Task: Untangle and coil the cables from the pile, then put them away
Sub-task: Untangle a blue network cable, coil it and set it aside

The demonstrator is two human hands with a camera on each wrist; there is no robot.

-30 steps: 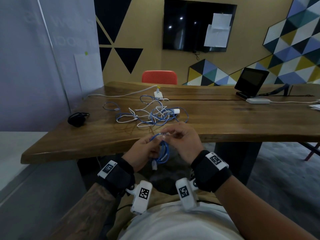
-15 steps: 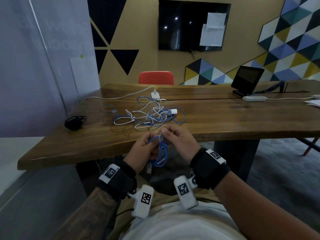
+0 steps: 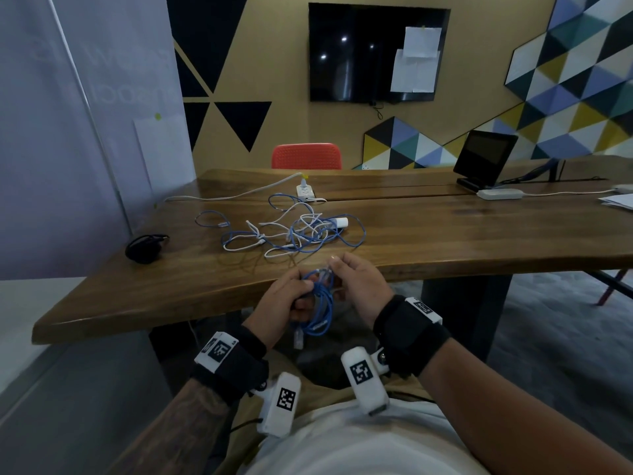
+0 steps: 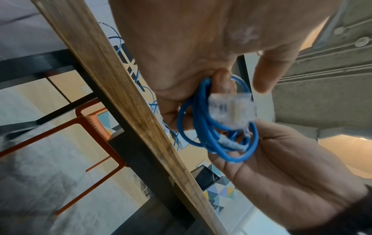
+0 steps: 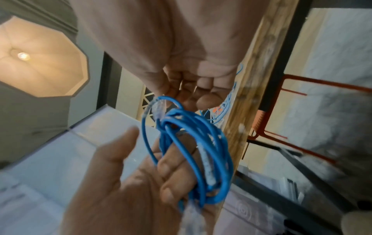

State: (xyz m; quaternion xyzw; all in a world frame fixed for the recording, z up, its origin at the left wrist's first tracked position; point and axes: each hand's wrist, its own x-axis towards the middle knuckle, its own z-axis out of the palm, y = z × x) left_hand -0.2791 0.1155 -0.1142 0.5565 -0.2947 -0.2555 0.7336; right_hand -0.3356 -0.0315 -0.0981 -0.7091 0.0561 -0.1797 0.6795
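A thin blue network cable (image 3: 321,308), wound into a small coil, hangs between my hands just in front of the wooden table's near edge (image 3: 171,303). My left hand (image 3: 303,294) has its fingers curled round the coil (image 5: 193,152). The fingertips of my right hand (image 3: 334,270) pinch the cable's end by its clear plug (image 5: 159,106) at the top of the coil. A second clear plug (image 3: 298,339) dangles below. In the left wrist view that plug (image 4: 231,109) is blurred in front of the loops (image 4: 207,135). The tangled pile of blue and white cables (image 3: 294,234) lies on the table beyond.
A black bundle (image 3: 144,248) sits at the table's left. A white power strip (image 3: 305,190) with its cord lies behind the pile. A dark screen on a stand (image 3: 484,159), a white box (image 3: 500,194) and papers (image 3: 616,202) are at the right. An orange chair (image 3: 306,156) stands across.
The hands stay together at the table edge. The right fingers have shifted slightly on the plug end at the top of the coil; the coil hangs much the same.
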